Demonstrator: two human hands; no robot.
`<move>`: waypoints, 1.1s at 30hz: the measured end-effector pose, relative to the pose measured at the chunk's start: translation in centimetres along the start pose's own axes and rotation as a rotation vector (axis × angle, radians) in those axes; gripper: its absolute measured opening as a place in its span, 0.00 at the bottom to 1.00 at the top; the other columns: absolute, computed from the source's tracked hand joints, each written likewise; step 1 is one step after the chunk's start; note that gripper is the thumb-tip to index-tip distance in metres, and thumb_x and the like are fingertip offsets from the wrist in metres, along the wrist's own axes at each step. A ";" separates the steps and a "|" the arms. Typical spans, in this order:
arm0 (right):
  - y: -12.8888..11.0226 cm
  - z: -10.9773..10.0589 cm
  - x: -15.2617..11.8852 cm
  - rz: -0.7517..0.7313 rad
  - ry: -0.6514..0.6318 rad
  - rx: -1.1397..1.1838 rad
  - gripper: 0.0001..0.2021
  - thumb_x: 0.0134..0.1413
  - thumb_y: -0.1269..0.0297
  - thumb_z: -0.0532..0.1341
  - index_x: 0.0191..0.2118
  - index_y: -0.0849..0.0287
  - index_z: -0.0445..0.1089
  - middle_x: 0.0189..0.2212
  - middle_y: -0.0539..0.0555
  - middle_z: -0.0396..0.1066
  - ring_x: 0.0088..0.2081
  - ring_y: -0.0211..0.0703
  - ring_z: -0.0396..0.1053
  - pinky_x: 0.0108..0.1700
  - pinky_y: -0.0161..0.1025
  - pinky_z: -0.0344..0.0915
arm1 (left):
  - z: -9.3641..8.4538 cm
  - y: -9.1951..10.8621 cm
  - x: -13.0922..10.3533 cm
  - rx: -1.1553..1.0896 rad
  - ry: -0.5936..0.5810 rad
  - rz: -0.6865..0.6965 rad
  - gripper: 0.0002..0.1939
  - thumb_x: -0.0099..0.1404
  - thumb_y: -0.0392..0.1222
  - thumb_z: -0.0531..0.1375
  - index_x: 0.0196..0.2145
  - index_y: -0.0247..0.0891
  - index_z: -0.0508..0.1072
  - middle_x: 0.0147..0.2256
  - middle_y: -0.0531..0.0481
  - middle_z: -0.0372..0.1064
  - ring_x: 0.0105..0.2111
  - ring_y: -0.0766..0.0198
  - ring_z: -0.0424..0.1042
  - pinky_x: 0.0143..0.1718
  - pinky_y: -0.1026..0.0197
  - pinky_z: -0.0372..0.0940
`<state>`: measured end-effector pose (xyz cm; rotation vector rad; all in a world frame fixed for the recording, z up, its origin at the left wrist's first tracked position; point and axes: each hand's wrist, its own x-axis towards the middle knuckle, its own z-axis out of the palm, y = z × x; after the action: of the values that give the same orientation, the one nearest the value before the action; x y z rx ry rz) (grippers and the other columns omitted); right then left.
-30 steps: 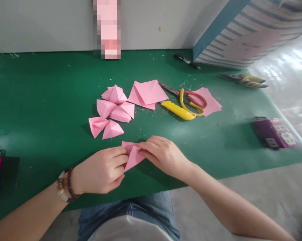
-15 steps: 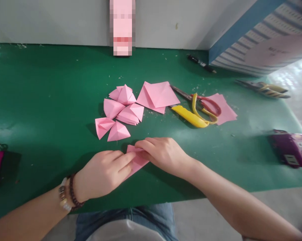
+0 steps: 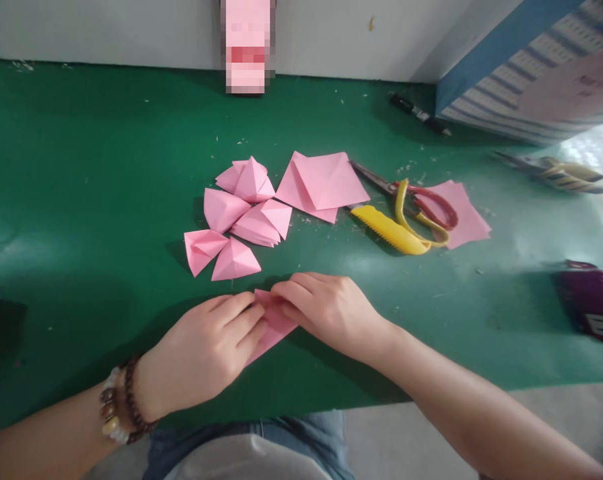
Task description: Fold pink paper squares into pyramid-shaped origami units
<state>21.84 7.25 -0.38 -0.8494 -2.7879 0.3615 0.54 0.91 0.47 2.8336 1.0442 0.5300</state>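
A folded piece of pink paper (image 3: 275,328) lies on the green table (image 3: 106,167) near its front edge, between my two hands. My left hand (image 3: 216,343) is closed on its left side, fingers pressed against the sheet. At the upper right part of the paper, my right hand (image 3: 326,313) grips it with curled fingers; the fingertips are partly hidden. Just beyond my hands sits a cluster of folded pink paper pieces (image 3: 236,259), several in all. Flat pink sheets (image 3: 339,180) lie to the right of that cluster.
Red-handled scissors (image 3: 441,207) and a yellow-handled cutter (image 3: 389,229) lie right of the sheets, over more pink paper (image 3: 464,213). Farther right are a black pen (image 3: 419,115), pliers (image 3: 556,172), a purple box (image 3: 589,303) and a large striped box (image 3: 521,87).
The camera view has shifted slightly. My left hand's fingers have slid a little left and spread somewhat along the paper, while my right hand stays about where it was.
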 end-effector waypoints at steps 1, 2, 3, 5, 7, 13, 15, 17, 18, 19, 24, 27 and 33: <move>0.0 0.0 0.0 0.001 -0.002 0.000 0.17 0.71 0.63 0.48 0.35 0.60 0.70 0.24 0.50 0.69 0.24 0.35 0.64 0.25 0.36 0.49 | 0.0 0.0 0.0 -0.002 0.000 0.005 0.13 0.69 0.31 0.53 0.45 0.31 0.76 0.44 0.42 0.77 0.46 0.55 0.74 0.47 0.54 0.72; 0.0 0.1 0.0 0.002 -0.002 0.000 0.16 0.71 0.63 0.48 0.35 0.60 0.70 0.24 0.50 0.69 0.25 0.35 0.64 0.25 0.36 0.49 | 0.1 -0.1 -0.1 -0.002 0.001 0.010 0.13 0.69 0.31 0.53 0.45 0.31 0.76 0.45 0.42 0.77 0.47 0.55 0.74 0.48 0.54 0.72; 0.0 0.1 -0.1 0.002 -0.003 0.000 0.16 0.70 0.64 0.49 0.35 0.60 0.70 0.24 0.50 0.69 0.25 0.35 0.64 0.25 0.36 0.50 | 0.1 -0.1 -0.1 -0.002 0.002 0.012 0.13 0.69 0.30 0.53 0.46 0.31 0.76 0.45 0.42 0.77 0.47 0.55 0.74 0.49 0.54 0.72; 0.0 0.1 -0.1 0.001 -0.004 0.001 0.14 0.70 0.65 0.50 0.35 0.60 0.70 0.25 0.50 0.69 0.25 0.35 0.64 0.25 0.36 0.50 | 0.2 -0.1 -0.2 0.000 0.004 0.014 0.13 0.69 0.31 0.53 0.46 0.31 0.76 0.46 0.42 0.76 0.48 0.55 0.74 0.50 0.54 0.72; 0.0 0.2 -0.1 0.002 -0.008 0.000 0.14 0.70 0.66 0.50 0.36 0.60 0.70 0.25 0.50 0.69 0.26 0.35 0.64 0.25 0.36 0.50 | 0.2 -0.1 -0.2 0.001 0.005 0.019 0.13 0.69 0.31 0.53 0.46 0.31 0.76 0.47 0.42 0.76 0.48 0.55 0.74 0.50 0.54 0.72; 0.0 0.1 -0.1 0.006 -0.012 -0.006 0.16 0.70 0.65 0.48 0.35 0.60 0.71 0.25 0.50 0.70 0.26 0.36 0.65 0.26 0.36 0.51 | 0.1 -0.1 0.0 -0.003 0.001 0.015 0.13 0.69 0.30 0.53 0.45 0.30 0.76 0.46 0.42 0.77 0.47 0.55 0.75 0.50 0.54 0.73; 0.0 0.2 -0.1 0.007 -0.015 -0.005 0.16 0.70 0.65 0.48 0.35 0.60 0.71 0.25 0.50 0.70 0.26 0.36 0.65 0.26 0.36 0.51 | 0.1 -0.2 0.1 -0.014 0.004 0.010 0.13 0.68 0.30 0.53 0.44 0.31 0.76 0.46 0.43 0.77 0.47 0.55 0.75 0.50 0.54 0.73; 0.0 0.4 -0.1 0.013 -0.024 -0.001 0.15 0.70 0.66 0.49 0.36 0.60 0.71 0.25 0.50 0.70 0.26 0.36 0.65 0.26 0.36 0.52 | 0.1 -0.3 0.1 -0.038 0.006 0.004 0.13 0.68 0.30 0.53 0.44 0.31 0.76 0.45 0.43 0.77 0.47 0.56 0.75 0.51 0.53 0.72; 0.0 0.4 -0.1 0.016 -0.030 0.003 0.14 0.69 0.66 0.50 0.36 0.60 0.71 0.26 0.50 0.70 0.26 0.36 0.66 0.26 0.36 0.53 | 0.1 -0.3 0.1 -0.052 0.007 0.003 0.13 0.68 0.30 0.53 0.44 0.31 0.76 0.45 0.43 0.77 0.47 0.56 0.75 0.52 0.53 0.72; 0.1 0.5 -0.1 0.021 -0.034 0.009 0.13 0.69 0.67 0.50 0.37 0.60 0.71 0.26 0.51 0.71 0.27 0.37 0.66 0.26 0.35 0.54 | 0.1 -0.4 0.1 -0.065 0.008 0.003 0.12 0.68 0.30 0.53 0.44 0.31 0.76 0.46 0.43 0.77 0.48 0.57 0.75 0.54 0.54 0.71; -0.1 -1.1 -0.6 0.055 0.076 0.036 0.09 0.67 0.63 0.55 0.41 0.60 0.71 0.32 0.54 0.75 0.32 0.41 0.70 0.34 0.37 0.64 | 0.3 -0.7 -0.2 -0.110 -0.048 0.014 0.13 0.68 0.29 0.53 0.46 0.30 0.75 0.49 0.43 0.75 0.51 0.58 0.73 0.58 0.54 0.68; -1.7 -2.9 -2.2 0.131 0.214 0.094 0.03 0.63 0.68 0.58 0.42 0.58 0.68 0.40 0.57 0.77 0.37 0.44 0.72 0.41 0.41 0.68 | 0.4 -0.8 -0.3 -0.111 -0.077 0.020 0.10 0.69 0.33 0.55 0.45 0.28 0.74 0.49 0.41 0.74 0.53 0.55 0.71 0.59 0.52 0.67; -6.7 -2.5 -5.9 0.277 -0.098 0.592 0.07 0.59 0.75 0.53 0.40 0.55 0.59 0.54 0.58 0.71 0.21 0.28 0.66 0.29 0.32 0.67 | -0.1 -0.7 -0.3 -0.191 -0.119 -0.036 0.09 0.66 0.37 0.62 0.43 0.30 0.73 0.50 0.40 0.73 0.56 0.54 0.69 0.58 0.54 0.67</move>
<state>23.85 -1.05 3.24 -1.0677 -2.4083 1.2229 -0.18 1.23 0.33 2.6394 0.9660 0.4267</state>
